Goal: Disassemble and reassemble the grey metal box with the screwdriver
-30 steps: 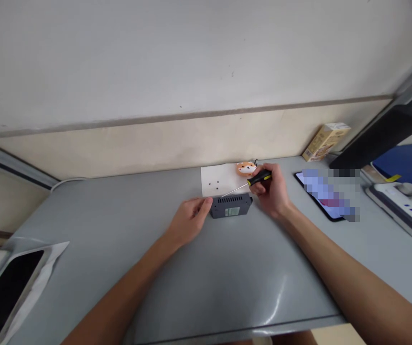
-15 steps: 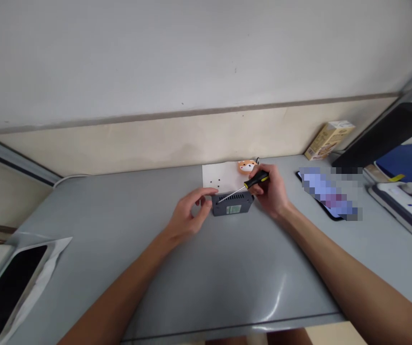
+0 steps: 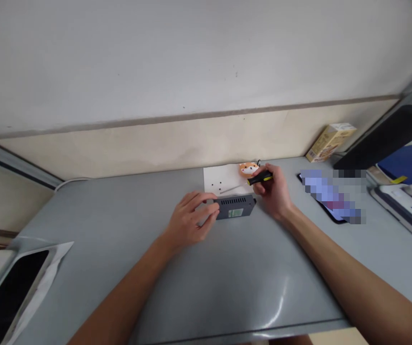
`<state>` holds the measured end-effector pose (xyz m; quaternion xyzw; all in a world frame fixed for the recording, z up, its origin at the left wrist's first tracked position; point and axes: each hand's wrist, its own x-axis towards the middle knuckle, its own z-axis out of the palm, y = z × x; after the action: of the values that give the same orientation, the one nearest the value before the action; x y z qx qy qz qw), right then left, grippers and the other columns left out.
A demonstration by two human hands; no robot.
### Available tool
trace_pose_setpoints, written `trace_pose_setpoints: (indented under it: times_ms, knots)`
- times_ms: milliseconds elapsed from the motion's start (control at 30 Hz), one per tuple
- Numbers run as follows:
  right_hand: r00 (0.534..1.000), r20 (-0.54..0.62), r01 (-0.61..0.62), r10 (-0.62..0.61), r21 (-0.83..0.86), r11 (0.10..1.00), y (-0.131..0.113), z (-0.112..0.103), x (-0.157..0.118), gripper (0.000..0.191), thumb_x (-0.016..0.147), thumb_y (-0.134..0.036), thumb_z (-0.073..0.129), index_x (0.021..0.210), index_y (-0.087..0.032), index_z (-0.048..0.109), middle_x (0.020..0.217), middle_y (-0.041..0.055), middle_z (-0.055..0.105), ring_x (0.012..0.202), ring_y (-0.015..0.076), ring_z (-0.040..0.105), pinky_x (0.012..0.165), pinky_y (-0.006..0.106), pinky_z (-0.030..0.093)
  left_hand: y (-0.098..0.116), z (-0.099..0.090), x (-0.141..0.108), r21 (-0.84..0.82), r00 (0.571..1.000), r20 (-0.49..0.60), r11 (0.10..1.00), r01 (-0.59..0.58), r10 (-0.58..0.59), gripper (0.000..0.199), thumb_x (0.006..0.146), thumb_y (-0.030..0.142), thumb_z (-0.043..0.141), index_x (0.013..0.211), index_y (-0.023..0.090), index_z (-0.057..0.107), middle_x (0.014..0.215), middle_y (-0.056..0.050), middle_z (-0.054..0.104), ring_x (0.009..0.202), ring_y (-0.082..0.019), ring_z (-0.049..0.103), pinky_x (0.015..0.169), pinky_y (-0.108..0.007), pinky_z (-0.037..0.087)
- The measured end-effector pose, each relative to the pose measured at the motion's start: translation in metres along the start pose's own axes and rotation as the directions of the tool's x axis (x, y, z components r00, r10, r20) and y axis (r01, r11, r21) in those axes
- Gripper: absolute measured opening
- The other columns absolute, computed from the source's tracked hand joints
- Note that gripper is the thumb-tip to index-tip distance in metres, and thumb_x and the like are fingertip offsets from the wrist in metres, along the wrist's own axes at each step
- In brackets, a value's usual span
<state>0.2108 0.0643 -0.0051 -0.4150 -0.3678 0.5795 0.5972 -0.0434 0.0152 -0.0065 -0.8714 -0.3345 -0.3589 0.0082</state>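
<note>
My left hand (image 3: 196, 216) pinches the left end of a dark grey vented electronics box (image 3: 223, 212), which has a pale green label on the side towards me. In my right hand (image 3: 273, 189) is a screwdriver (image 3: 259, 178) with a black and yellow handle. Its thin metal shaft points left, and the tip is over a white sheet (image 3: 215, 175), just behind the box and apart from it. Several tiny dark screws (image 3: 220, 182) lie on that sheet. An orange animal-faced case (image 3: 248, 168) sits at the sheet's right end, close to my right fingers.
A phone (image 3: 330, 199) with a blurred screen lies to the right. Behind it stands a yellow carton (image 3: 330, 142) against the wall, near a black panel (image 3: 389, 134). A white power strip (image 3: 407, 211) is at the far right. A dark-screened device (image 3: 12, 292) rests at the left edge.
The screwdriver tip has lifted off the box's face to behind its top edge. My left fingers have closed onto the box's left end, and the box is slightly turned.
</note>
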Motion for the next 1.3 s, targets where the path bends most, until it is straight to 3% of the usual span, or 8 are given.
trace_pose_setpoints:
  times_ms: [133,400,567,733,900,1067,1300]
  knots:
    - [0.993,-0.105,0.032,-0.060,-0.246,0.969,0.009,-0.004,0.004,0.044,0.092,-0.062,0.057,0.077,-0.022,0.069,0.054,-0.0019,0.046,0.052,0.0126,0.039,0.049,0.027,0.027,-0.001,-0.003,-0.001,0.049,0.999,0.038,0.998,-0.039,0.037,0.017,0.094,0.015,0.056,0.101,0.026,0.067,0.115,-0.007,0.072,0.093,-0.019,0.066,0.090,-0.039,0.055]
    - [0.996,-0.072,0.018,-0.042,-0.309,0.951,0.015,-0.004,0.005,0.051,0.091,-0.068,0.057,0.082,-0.021,0.072,0.057,-0.0012,0.054,0.055,0.0125,0.044,0.052,0.026,0.033,0.001,0.001,-0.002,-0.011,0.999,-0.024,0.999,-0.040,0.040,0.022,0.090,0.010,0.058,0.105,0.025,0.063,0.114,-0.008,0.070,0.088,-0.018,0.064,0.086,-0.037,0.055]
    - [0.994,-0.110,-0.026,0.022,-0.027,0.999,0.007,-0.009,0.012,0.045,0.090,-0.063,0.057,0.084,-0.021,0.069,0.053,-0.0038,0.045,0.047,0.0095,0.033,0.043,0.024,0.024,0.004,0.002,0.001,-0.041,0.998,-0.059,0.999,-0.031,0.028,0.024,0.088,0.007,0.060,0.105,0.025,0.061,0.110,-0.007,0.068,0.087,-0.018,0.062,0.082,-0.036,0.054]
    - [0.989,-0.089,-0.092,0.119,0.259,0.961,-0.004,-0.015,0.019,0.039,0.085,-0.058,0.063,0.078,-0.020,0.063,0.048,-0.0065,0.037,0.042,0.0073,0.026,0.039,0.022,0.023,0.006,0.001,0.006,-0.082,0.998,-0.061,0.997,-0.004,-0.001,0.021,0.088,0.010,0.062,0.105,0.022,0.059,0.103,-0.008,0.067,0.091,-0.020,0.062,0.083,-0.038,0.053]
    - [0.980,-0.138,-0.093,0.144,0.322,0.942,-0.011,-0.022,0.023,0.033,0.084,-0.049,0.064,0.073,-0.018,0.063,0.044,-0.0061,0.037,0.040,0.0062,0.026,0.037,0.021,0.020,0.017,0.002,0.027,0.023,0.995,-0.074,0.998,-0.067,0.068,0.018,0.086,0.016,0.065,0.103,0.021,0.061,0.105,-0.009,0.069,0.093,-0.022,0.063,0.085,-0.040,0.051]
    - [0.997,-0.001,-0.075,0.082,0.396,0.915,-0.021,-0.028,0.021,0.029,0.086,-0.040,0.058,0.065,-0.020,0.058,0.040,-0.0089,0.025,0.038,0.0062,0.017,0.039,0.023,0.021,0.027,0.016,0.051,0.088,0.979,0.006,0.976,-0.202,0.202,0.010,0.087,0.018,0.066,0.096,0.019,0.064,0.095,-0.007,0.070,0.085,-0.020,0.063,0.082,-0.038,0.050]
    - [0.994,0.052,-0.104,0.092,0.303,0.947,-0.019,-0.025,0.019,0.029,0.084,-0.034,0.053,0.060,-0.019,0.054,0.041,-0.0072,0.030,0.037,0.0051,0.014,0.040,0.023,0.016,0.037,0.028,0.045,0.190,0.982,-0.048,0.967,-0.170,0.182,0.012,0.085,0.014,0.067,0.094,0.021,0.066,0.099,-0.005,0.074,0.090,-0.020,0.068,0.086,-0.037,0.049]
